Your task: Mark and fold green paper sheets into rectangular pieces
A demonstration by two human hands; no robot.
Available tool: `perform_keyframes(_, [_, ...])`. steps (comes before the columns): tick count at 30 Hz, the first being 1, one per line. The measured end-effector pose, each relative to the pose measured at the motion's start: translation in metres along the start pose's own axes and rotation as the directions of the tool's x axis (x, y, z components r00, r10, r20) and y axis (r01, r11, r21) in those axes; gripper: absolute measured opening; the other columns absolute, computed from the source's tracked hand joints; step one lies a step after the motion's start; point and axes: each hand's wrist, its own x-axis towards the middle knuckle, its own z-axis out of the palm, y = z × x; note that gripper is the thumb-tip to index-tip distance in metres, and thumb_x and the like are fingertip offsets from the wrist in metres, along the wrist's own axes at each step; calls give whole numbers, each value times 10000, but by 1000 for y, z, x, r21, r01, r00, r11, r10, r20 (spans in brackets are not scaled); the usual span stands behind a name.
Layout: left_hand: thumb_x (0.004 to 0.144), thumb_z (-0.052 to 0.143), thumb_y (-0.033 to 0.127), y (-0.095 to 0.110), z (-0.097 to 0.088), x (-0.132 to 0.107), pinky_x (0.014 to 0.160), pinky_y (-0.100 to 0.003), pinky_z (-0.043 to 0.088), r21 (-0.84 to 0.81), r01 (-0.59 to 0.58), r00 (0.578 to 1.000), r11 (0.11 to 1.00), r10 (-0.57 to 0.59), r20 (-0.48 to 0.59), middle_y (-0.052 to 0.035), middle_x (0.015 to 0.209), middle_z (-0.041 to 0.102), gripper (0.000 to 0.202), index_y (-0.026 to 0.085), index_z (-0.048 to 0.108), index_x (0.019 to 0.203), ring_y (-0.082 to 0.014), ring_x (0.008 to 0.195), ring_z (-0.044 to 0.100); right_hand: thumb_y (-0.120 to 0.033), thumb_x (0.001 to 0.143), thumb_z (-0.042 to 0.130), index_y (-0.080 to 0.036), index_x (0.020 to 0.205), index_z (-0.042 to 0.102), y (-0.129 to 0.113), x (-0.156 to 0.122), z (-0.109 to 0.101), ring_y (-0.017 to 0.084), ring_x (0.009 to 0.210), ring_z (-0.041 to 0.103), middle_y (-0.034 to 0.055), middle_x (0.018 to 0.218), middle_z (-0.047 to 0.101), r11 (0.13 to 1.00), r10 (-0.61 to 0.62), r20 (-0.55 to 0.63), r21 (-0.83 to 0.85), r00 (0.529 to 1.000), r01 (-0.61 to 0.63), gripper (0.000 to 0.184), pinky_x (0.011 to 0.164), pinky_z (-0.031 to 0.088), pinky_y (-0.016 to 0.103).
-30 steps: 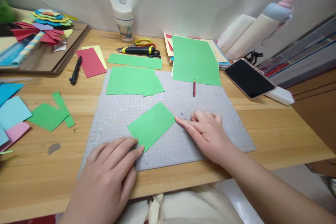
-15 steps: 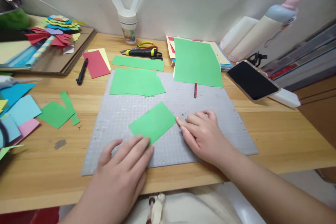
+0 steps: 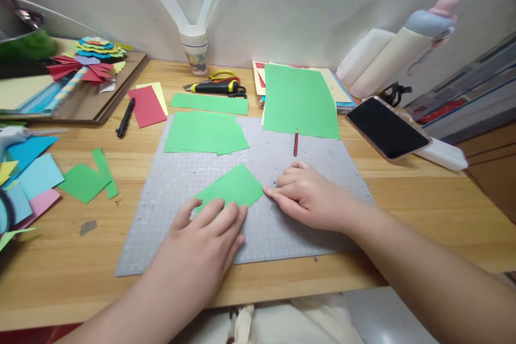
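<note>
A green piece of paper (image 3: pixel 237 185) lies at a slant on the grey cutting mat (image 3: pixel 161 215). My left hand (image 3: pixel 209 236) rests over its lower left edge, fingers spread and fingertips pressing on the sheet, hiding part of it. At the paper's right corner is my right hand (image 3: pixel 308 193); its index fingertip touches the corner, with the thumb close beside it and the other fingers curled. Farther up the mat, overlapping green rectangles (image 3: pixel 197 131) lie flat. A short red-and-black pencil (image 3: pixel 296 143) lies beyond my right hand.
A large green sheet (image 3: pixel 300 99) tops a paper stack at the back. A green strip (image 3: pixel 208 103), yellow-black cutter (image 3: pixel 213 87) and straw-filled paper cups (image 3: pixel 196 54) stand nearby. Right: phone (image 3: pixel 389 128). Left: black pen (image 3: pixel 126 118), red card (image 3: pixel 147 106) and green scraps (image 3: pixel 84 183).
My left hand has shifted up and right along the paper, covering more of its lower edge. My right index finger stays at the corner. The camera view has tilted slightly.
</note>
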Motion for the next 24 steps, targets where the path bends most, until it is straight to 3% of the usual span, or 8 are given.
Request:
perform_keyframes(3, [983,456,250,-3,2,10,928,-423,283,6,-25,995,1000,24,97,5,995,703,303,233,618,1238,-227,983,595,-301,993,431,-173,561,586,18,12,-2,119,548,456,-26,530,466,974,-30,-41,223,999,38,477,701,355,325])
perform_keyframes(7, [967,494,283,-2,3,28,896,-426,296,20,-32,976,999,27,215,11,932,670,330,260,582,1284,-229,919,586,-310,1008,382,-160,852,716,34,17,7,151,673,562,11,661,574,924,-8,-183,373,983,77,398,689,400,307])
perform_keyframes(13, [960,486,294,4,6,45,857,-426,327,54,-34,966,998,20,256,-7,892,657,323,256,594,1262,-233,847,574,-292,1016,423,-223,1092,716,31,10,10,179,896,571,44,918,626,964,-96,-136,233,986,126,310,825,358,368])
perform_keyframes(19, [912,551,327,12,2,41,812,-405,341,140,17,990,990,-37,137,-32,887,624,310,286,649,1203,-259,851,550,-297,1014,432,-227,1115,727,24,11,7,187,841,529,42,856,575,990,-84,-117,99,990,96,319,769,330,362])
perform_keyframes(24, [911,532,300,12,-7,19,797,-390,331,153,42,995,987,-56,89,-40,869,615,279,284,693,1138,-252,838,524,-294,1017,420,-229,1117,732,23,10,6,185,822,523,42,832,563,993,-77,-110,84,991,87,333,744,323,352])
